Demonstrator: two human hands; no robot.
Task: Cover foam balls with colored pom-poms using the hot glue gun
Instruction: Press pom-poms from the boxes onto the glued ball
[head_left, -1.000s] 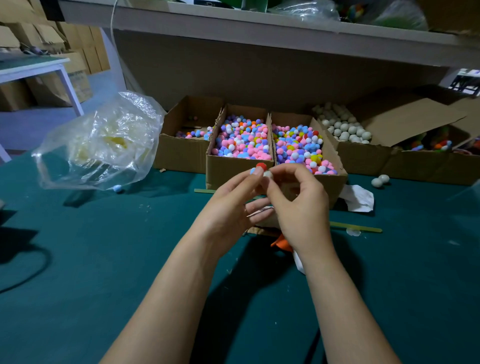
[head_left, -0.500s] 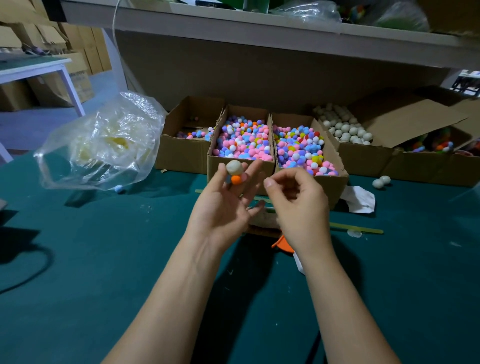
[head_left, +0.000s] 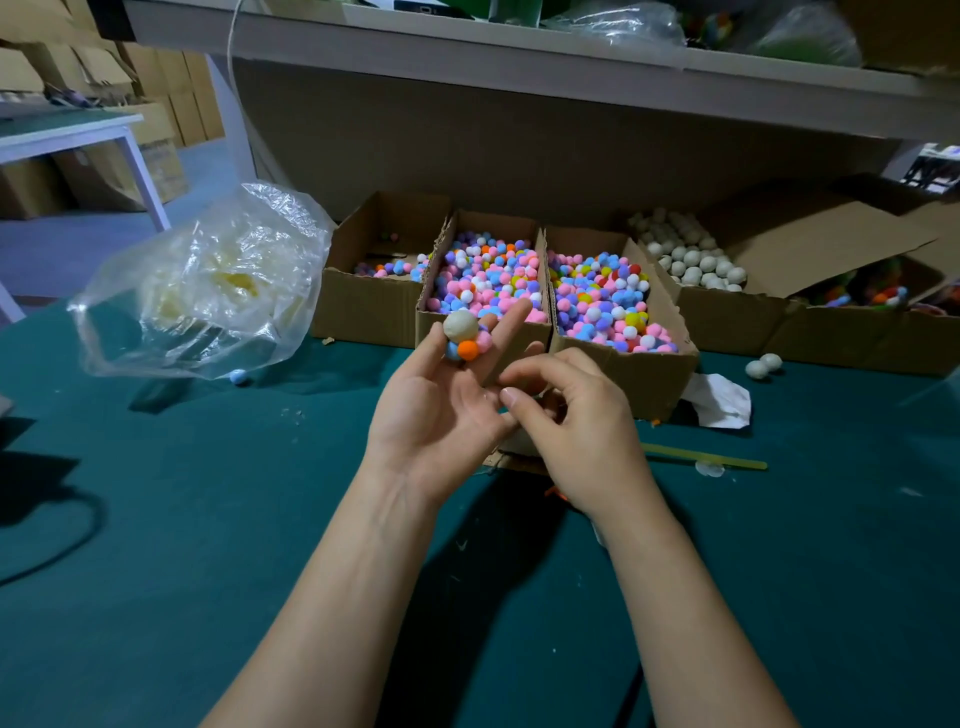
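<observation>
Over table centre: left hand (head_left: 431, 410) raised, palm up, just ahead of the near box fronts
Left grip: thumb and fingers pinch the foam ball (head_left: 460, 326) at the fingertips, other fingers straight, pointing far
Foam ball: bare off-white on top, cluster of pom-poms (head_left: 468, 349) (orange, pink, blue) stuck on its lower side
Right hand (head_left: 576, 436): back up, just right of left hand, fingers curled, thumb tip touching left hand's fingers
Right grip: cannot tell if it pinches anything
Table (head_left: 156, 519): dark green cover
Middle box (head_left: 428, 338): cardboard, full of mixed pom-poms, behind the held ball
Right box (head_left: 649, 384): also full of pom-poms
Left box (head_left: 363, 312): few pom-poms
Far-right box (head_left: 727, 317): plain foam balls
Loose balls (head_left: 758, 366): two, on table right of the boxes
Plastic bag (head_left: 208, 280): clear, crumpled, far left
Stick (head_left: 701, 457): flat, yellow-green, right of right hand
Writing: shelf items too blurred to read
</observation>
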